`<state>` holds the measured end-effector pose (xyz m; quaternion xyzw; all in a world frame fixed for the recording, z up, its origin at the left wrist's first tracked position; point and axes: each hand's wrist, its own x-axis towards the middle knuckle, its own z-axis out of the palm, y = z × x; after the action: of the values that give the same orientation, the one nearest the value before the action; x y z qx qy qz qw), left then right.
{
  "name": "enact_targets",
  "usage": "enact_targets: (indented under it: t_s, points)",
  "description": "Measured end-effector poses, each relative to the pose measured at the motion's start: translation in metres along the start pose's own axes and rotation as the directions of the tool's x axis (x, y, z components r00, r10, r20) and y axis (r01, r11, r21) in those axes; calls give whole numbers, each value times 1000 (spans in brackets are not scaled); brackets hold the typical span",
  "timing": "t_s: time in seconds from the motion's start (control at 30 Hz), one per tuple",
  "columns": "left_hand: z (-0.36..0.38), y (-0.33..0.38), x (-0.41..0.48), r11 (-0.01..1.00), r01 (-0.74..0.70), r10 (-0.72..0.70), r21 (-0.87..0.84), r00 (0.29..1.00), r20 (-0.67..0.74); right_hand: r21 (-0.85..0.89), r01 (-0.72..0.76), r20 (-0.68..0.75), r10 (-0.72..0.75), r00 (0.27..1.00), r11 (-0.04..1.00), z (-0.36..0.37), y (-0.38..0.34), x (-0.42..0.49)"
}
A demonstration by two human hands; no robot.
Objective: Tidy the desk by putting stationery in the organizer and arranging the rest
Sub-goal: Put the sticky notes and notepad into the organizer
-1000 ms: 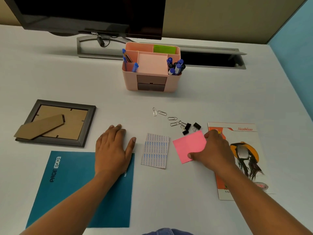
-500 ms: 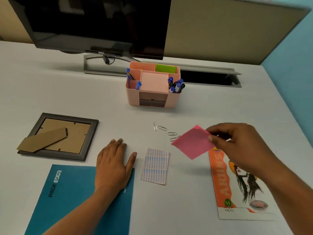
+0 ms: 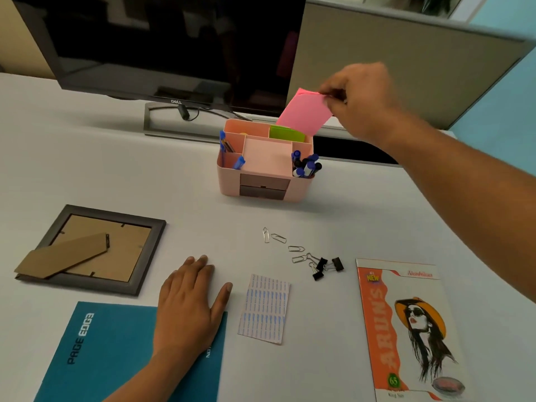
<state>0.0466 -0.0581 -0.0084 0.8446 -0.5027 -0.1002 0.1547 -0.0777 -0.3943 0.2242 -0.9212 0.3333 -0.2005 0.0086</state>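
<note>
**Sticky pad going into organizer, clips still out**

Left hand (image 3: 188,303) flat, open on white desk (image 3: 87,169). Loose steel paper clips (image 3: 282,245) and black binder clips (image 3: 326,266) not yet stored. Right hand (image 3: 358,95) pinches pink square sticky-note pad (image 3: 304,111) above pink plastic organizer (image 3: 265,161), back compartment. Pens already in.

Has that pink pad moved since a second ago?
Yes. The pink pad left the desk beside the binder clips and now hangs over the organizer, pinched by the right hand.
</note>
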Motion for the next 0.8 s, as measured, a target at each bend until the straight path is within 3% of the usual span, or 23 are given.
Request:
enact_targets:
  t_s: [0.3, 0.47, 0.57, 0.7, 0.8]
  points:
    - [2, -1, 1, 1000, 21, -21, 7, 999, 33, -168, 40, 180, -9, 984, 985, 50, 3, 33]
    - [1, -1, 1, 999, 31, -31, 18, 998, 51, -121, -55, 224, 82, 971, 991, 59, 5, 29]
    - [0, 1, 1, 1000, 23, -24, 14, 999, 35, -11, -169, 152, 169, 974, 985, 52, 2, 17]
    - [-1, 2, 0, 1000, 11, -12, 20, 1000, 27, 355, -339, -39, 376, 926, 871, 40, -17, -37]
    - [-1, 2, 0, 999, 18, -19, 37, 999, 30, 492, -409, 29, 455, 890, 769, 51, -42, -105]
